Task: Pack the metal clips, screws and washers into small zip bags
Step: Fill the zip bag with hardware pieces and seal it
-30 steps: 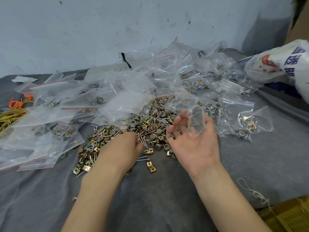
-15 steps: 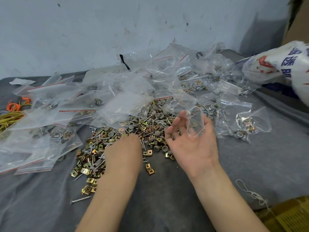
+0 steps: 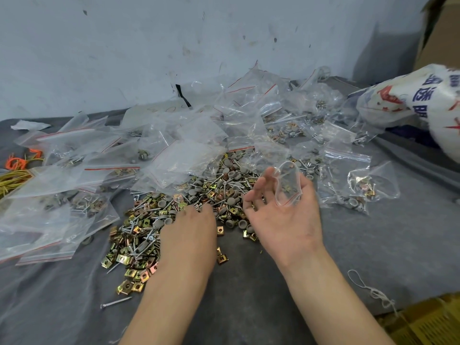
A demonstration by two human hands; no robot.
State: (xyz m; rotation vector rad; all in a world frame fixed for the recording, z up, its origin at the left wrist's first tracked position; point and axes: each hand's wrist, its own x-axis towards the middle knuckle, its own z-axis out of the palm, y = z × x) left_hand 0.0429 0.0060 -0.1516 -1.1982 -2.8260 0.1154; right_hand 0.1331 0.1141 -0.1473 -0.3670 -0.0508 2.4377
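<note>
A pile of brass-coloured metal clips (image 3: 139, 245), screws and grey round washers (image 3: 231, 175) lies on the grey cloth (image 3: 249, 295). My left hand (image 3: 191, 230) rests palm down on the pile with its fingers curled into the parts; the fingertips are hidden. My right hand (image 3: 283, 220) is palm up to the right of the pile. Its thumb and fingers hold a small clear zip bag (image 3: 287, 188) with its mouth pulled open and a few parts inside. One screw (image 3: 115, 303) lies apart at the near left.
Several clear zip bags (image 3: 49, 220) spread across the left and back, and some filled bags (image 3: 358, 188) lie at the right. A white printed sack (image 3: 423, 100) sits far right, orange and yellow ties (image 3: 15, 168) far left, and a yellow crate (image 3: 423, 322) near right.
My left hand has slid back and slightly right across the pile, uncovering clips at the near left. My right hand keeps holding the small bag in nearly the same spot.
</note>
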